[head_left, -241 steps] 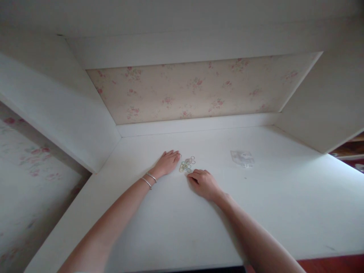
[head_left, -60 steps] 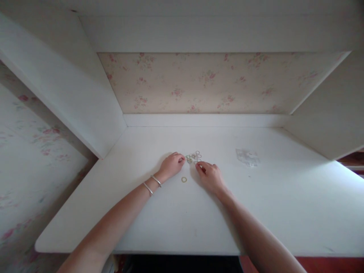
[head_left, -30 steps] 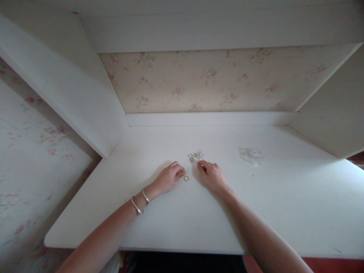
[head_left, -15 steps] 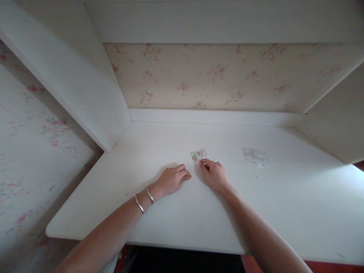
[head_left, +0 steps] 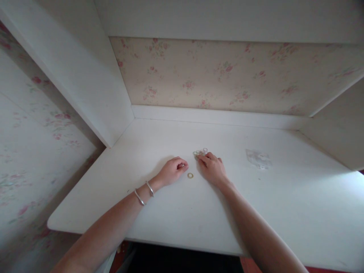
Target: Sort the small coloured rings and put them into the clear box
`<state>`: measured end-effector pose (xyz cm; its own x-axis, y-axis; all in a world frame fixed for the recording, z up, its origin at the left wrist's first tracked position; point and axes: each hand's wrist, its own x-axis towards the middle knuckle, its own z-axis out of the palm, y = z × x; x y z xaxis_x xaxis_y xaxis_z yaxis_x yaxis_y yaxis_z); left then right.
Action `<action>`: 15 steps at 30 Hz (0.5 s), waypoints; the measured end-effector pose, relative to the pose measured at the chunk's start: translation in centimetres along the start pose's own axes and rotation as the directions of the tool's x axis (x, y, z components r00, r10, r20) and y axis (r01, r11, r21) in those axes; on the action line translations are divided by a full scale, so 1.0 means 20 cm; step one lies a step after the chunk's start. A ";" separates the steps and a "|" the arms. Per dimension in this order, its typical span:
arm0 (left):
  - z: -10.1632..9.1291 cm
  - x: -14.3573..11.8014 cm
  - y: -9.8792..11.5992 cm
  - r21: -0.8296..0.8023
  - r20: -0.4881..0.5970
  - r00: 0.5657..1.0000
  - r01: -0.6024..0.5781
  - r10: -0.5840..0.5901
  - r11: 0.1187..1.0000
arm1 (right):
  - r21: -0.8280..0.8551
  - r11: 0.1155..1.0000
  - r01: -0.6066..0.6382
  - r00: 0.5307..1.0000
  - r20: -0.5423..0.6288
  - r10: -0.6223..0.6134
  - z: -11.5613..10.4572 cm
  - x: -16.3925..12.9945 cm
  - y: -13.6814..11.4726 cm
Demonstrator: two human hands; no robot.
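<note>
A small yellowish ring (head_left: pixel 190 178) lies by itself on the white desk. Just above and left of it is my left hand (head_left: pixel 172 170), its fingers curled in and thumb against the fingertips, nothing visible in them. My right hand (head_left: pixel 212 168) reaches into a small cluster of thin rings (head_left: pixel 199 152), several of them, pale, pinkish and greenish. Its thumb and forefinger are close together at the near side of the cluster and cover part of it. What they pinch, if anything, is hidden.
A clear plastic bag (head_left: pixel 258 158) lies on the white desk (head_left: pixel 159 132) to the right. A white side panel (head_left: pixel 93 87) rises at the left, and flowered wallpaper (head_left: pixel 210 76) backs the desk. Two silver bangles (head_left: pixel 139 198) circle my left wrist.
The yellowish ring, at my left fingertips before, now lies free on the desk. My left hand has drawn up and left; my right fingers have moved onto the cluster. The view has tilted slightly.
</note>
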<state>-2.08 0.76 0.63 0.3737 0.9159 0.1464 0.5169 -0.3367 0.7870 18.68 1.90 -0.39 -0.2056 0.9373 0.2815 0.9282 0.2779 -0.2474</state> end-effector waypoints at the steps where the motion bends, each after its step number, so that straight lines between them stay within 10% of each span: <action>1: 0.00 0.00 0.00 0.001 0.005 1.000 0.000 0.000 1.000 | 0.003 1.000 0.000 1.000 0.002 0.000 0.00 0.00 0.00; 15: 0.00 0.00 0.00 0.034 0.022 0.999 -0.026 0.025 0.999 | 0.080 0.997 0.022 0.999 -0.048 -0.018 0.01 -0.01 0.03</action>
<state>-2.03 0.69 0.65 0.4033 0.9021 0.1534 0.5326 -0.3677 0.7623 19.19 2.03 -0.83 -0.2072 0.9209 0.3301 0.8958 0.3142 -0.3143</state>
